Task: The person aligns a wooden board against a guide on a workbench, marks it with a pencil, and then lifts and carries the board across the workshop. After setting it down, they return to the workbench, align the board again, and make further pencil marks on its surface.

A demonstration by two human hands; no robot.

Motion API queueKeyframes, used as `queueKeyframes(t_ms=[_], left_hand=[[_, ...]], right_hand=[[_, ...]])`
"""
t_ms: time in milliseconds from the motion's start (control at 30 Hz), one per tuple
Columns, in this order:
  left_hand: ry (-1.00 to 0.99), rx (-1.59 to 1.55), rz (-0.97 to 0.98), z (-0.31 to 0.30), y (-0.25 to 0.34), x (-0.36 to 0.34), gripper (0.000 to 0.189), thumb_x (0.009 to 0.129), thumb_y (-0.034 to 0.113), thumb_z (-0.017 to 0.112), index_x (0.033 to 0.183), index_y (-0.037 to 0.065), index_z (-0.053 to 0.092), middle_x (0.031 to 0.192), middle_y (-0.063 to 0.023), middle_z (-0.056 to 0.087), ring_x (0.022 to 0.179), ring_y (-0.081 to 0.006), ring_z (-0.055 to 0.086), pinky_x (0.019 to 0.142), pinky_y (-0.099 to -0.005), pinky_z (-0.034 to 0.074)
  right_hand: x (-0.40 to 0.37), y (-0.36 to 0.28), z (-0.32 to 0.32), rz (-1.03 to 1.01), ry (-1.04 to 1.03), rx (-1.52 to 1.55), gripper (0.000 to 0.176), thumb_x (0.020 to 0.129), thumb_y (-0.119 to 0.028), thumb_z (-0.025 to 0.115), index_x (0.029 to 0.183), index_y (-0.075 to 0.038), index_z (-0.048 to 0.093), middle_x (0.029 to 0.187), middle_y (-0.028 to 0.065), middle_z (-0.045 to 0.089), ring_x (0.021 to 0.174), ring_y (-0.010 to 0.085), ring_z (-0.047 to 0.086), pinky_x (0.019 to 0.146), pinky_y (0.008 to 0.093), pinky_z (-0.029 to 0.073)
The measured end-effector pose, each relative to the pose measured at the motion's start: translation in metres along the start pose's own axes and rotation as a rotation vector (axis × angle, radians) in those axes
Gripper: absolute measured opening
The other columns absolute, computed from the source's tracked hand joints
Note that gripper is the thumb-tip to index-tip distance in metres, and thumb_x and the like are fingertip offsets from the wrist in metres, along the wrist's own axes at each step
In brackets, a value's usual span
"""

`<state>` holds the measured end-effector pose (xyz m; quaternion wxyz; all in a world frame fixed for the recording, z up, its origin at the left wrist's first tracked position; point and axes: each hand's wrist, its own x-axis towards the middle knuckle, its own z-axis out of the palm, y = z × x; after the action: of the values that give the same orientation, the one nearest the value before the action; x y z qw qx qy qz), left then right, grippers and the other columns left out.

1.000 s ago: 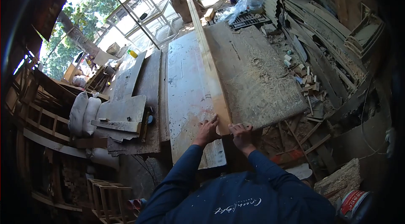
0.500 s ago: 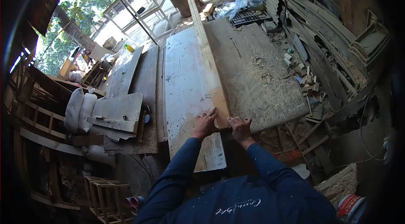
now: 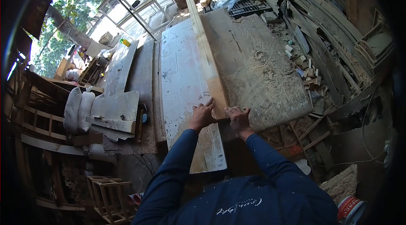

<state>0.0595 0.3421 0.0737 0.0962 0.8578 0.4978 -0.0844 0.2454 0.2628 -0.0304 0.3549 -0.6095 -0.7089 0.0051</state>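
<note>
A long, narrow wooden plank (image 3: 208, 62) lies lengthwise on a worktable (image 3: 179, 72), its near end between my hands. My left hand (image 3: 203, 115) is at the plank's left edge near that end, its index finger and thumb against the wood and the other fingers bent. On the opposite side, my right hand (image 3: 238, 119) has its fingers curled round the near right corner of the plank. The table's left part is pale and speckled. Its right part (image 3: 270, 85) is brown and strewn with sawdust.
Left of the table are a lower board bench (image 3: 141, 81), flat boards and two pale sacks (image 3: 79, 110). Wood offcuts (image 3: 312, 74) and stacked planks (image 3: 334, 34) lie to the right. A red and white bucket (image 3: 350, 209) stands at the lower right.
Both hands and the plank have moved forward, away from my body. The camera view has shifted slightly.
</note>
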Motion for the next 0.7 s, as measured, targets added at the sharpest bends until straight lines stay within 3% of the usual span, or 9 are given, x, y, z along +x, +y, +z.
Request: queueKeyframes(t_ms=[67,167,267,467,700], left_hand=[[-0.005,0.009,0.007,0.002,-0.007,0.008,0.105,0.064,0.049,0.094,0.153,0.012,0.052,0.167,-0.0024,0.042,0.131,-0.041,0.059,0.103,-0.0666,0.045],[0.018,0.007,0.008,0.004,-0.014,0.018,0.105,0.063,0.049,0.094,0.153,0.012,0.053,0.168,-0.0021,0.042,0.13,-0.0415,0.059,0.101,-0.0629,0.046],[0.053,0.017,0.023,0.01,-0.025,0.031,0.1,0.063,0.05,0.094,0.149,0.014,0.057,0.167,-0.0006,0.043,0.127,-0.0403,0.062,0.097,-0.0607,0.045],[0.006,-0.009,-0.001,-0.013,-0.021,0.043,0.105,0.065,0.047,0.094,0.154,0.013,0.052,0.167,-0.0019,0.043,0.128,-0.0411,0.061,0.097,-0.0587,0.047],[0.014,-0.008,-0.007,-0.016,-0.033,0.064,0.107,0.063,0.05,0.094,0.154,0.014,0.053,0.167,-0.0016,0.043,0.127,-0.0407,0.061,0.098,-0.059,0.047]], right_hand=[[0.007,0.002,0.002,0.011,-0.007,0.007,0.032,0.09,-0.016,0.067,0.121,-0.017,0.073,0.112,-0.0039,0.075,0.108,0.0141,0.068,0.095,0.0535,0.035],[0.018,0.003,0.002,0.038,-0.062,0.028,0.036,0.094,-0.013,0.055,0.124,-0.016,0.073,0.113,-0.0029,0.076,0.111,0.0143,0.068,0.097,0.053,0.034],[0.027,0.007,0.008,0.035,-0.049,0.029,0.036,0.093,-0.012,0.055,0.124,-0.016,0.073,0.112,-0.0028,0.076,0.111,0.0144,0.068,0.097,0.0527,0.034],[0.041,0.017,0.023,0.012,0.012,0.01,0.03,0.093,-0.015,0.06,0.121,-0.017,0.073,0.112,-0.0036,0.075,0.108,0.0144,0.068,0.095,0.054,0.035],[0.062,0.022,0.028,0.033,-0.038,0.037,0.038,0.093,-0.011,0.055,0.125,-0.016,0.073,0.114,-0.0016,0.076,0.112,0.015,0.068,0.099,0.0533,0.033]])
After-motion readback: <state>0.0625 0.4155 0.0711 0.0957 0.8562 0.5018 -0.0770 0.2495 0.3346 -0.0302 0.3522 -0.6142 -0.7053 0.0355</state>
